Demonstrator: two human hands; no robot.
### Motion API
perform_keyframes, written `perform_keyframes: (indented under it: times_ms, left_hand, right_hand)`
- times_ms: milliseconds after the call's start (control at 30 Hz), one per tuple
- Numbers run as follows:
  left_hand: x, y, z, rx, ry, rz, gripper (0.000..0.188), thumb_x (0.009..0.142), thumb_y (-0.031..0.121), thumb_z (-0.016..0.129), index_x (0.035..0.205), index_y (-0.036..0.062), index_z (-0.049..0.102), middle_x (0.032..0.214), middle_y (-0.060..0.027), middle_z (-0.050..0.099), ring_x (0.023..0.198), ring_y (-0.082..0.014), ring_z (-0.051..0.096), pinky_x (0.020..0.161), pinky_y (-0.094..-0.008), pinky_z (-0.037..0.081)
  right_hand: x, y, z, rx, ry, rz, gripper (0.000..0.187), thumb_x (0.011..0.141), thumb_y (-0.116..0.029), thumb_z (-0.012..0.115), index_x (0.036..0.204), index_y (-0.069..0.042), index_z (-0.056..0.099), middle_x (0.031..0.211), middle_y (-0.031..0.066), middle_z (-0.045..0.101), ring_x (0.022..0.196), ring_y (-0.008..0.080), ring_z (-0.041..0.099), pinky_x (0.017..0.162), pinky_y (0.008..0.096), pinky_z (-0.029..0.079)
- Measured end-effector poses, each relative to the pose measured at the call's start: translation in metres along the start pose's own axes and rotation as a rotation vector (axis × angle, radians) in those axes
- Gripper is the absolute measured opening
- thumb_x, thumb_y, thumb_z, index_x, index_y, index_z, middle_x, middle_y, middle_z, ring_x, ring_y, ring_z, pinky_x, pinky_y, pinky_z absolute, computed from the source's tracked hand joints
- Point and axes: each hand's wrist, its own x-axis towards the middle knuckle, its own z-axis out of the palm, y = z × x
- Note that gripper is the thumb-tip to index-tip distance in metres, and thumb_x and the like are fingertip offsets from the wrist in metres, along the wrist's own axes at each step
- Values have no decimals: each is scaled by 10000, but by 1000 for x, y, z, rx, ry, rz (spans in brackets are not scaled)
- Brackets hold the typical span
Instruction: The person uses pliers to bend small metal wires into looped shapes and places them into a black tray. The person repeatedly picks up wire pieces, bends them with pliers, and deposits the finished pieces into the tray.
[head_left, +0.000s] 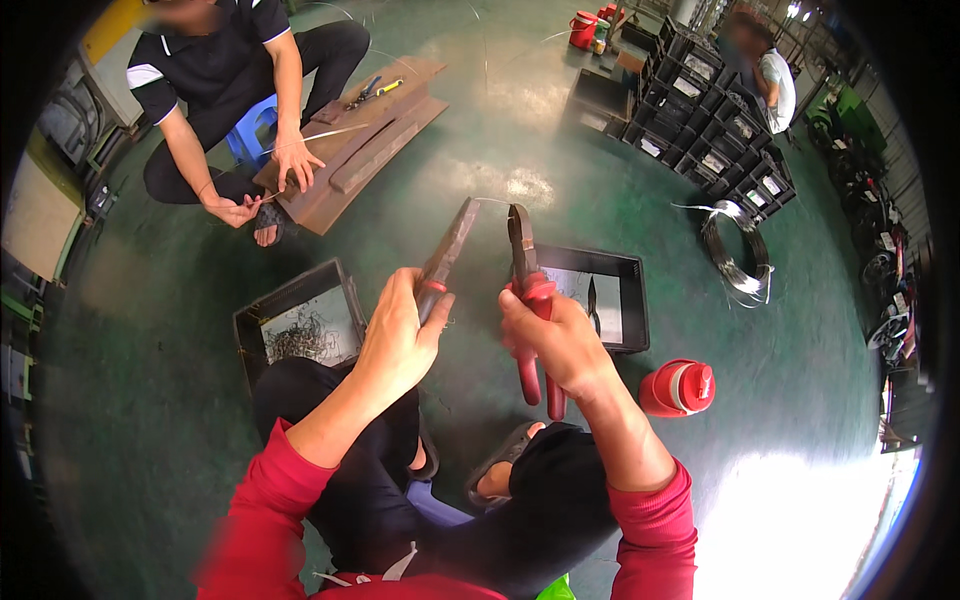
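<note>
My left hand (pixel 398 328) is closed round the handles of long-nosed pliers (pixel 452 245), their jaws pointing up and away from me. In my right hand (pixel 560 338) are red-handled pliers (pixel 522 240) with broad dark jaws, held upright beside them. A short, thin wire (pixel 494 200) bridges the gap between the two sets of jaw tips. Below my left hand stands a black crate (pixel 345 285) with many small bent wire pieces (pixel 303 335) on its pale bottom. Behind my right hand is a second black crate (pixel 640 290) with a dark pointed tool inside.
A red jug (pixel 678 388) stands right of my right knee. Farther right lies a wire coil (pixel 735 255) near stacked black crates (pixel 700 125). At the far left a seated co-worker handles wire beside a rusty steel beam (pixel 350 150) with tools on it.
</note>
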Motion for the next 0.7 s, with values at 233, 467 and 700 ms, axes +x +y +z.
perform_keyframes:
  times_ms: [233,467,700]
  left_hand:
    - [-1,19,-11,-67,-191,-232,315,926,223,592,1057,-51,508,775,-229,596,718,-381,614,676,-427,459]
    - [2,20,-15,-141,-292,-319,321,940,250,569,1064,-41,515,678,-177,589,640,-344,616,619,-418,449]
    - [0,16,-16,-288,-331,-386,262,951,249,559,1022,-2,534,646,-87,554,589,-190,576,564,-356,439]
  right_hand:
    - [10,9,8,-151,157,-54,418,929,-392,575,970,23,598,764,82,627,715,175,598,688,341,474]
    - [19,13,11,-282,266,-77,423,911,-382,610,1020,26,588,794,146,648,735,247,624,707,372,476]
    - [17,8,12,-302,301,-64,421,902,-359,635,1067,24,576,888,220,657,820,348,640,762,415,482]
